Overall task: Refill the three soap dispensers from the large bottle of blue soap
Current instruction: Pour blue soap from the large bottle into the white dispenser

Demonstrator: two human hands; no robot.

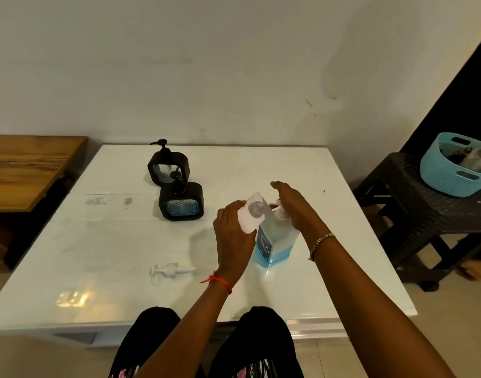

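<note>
The large clear bottle of blue soap [276, 242] stands upright on the white table [111, 241], roughly a third full. My right hand [294, 205] lies over its white pump head [281, 214], fingers stretched forward. My left hand [231, 241] holds a white square dispenser [251, 216] tilted, its round opening turned toward the pump's nozzle. This dispenser's white pump [171, 270] lies loose on the table to the left. Two black-framed dispensers with black pumps stand further back: the near one [182, 201] shows blue soap, the far one [167, 166] looks clear inside.
A wooden table [24, 165] adjoins on the left. To the right, a dark wicker stand [414, 203] carries a light blue basket [446, 173]. A wall runs behind the table. My knees are at the table's front edge.
</note>
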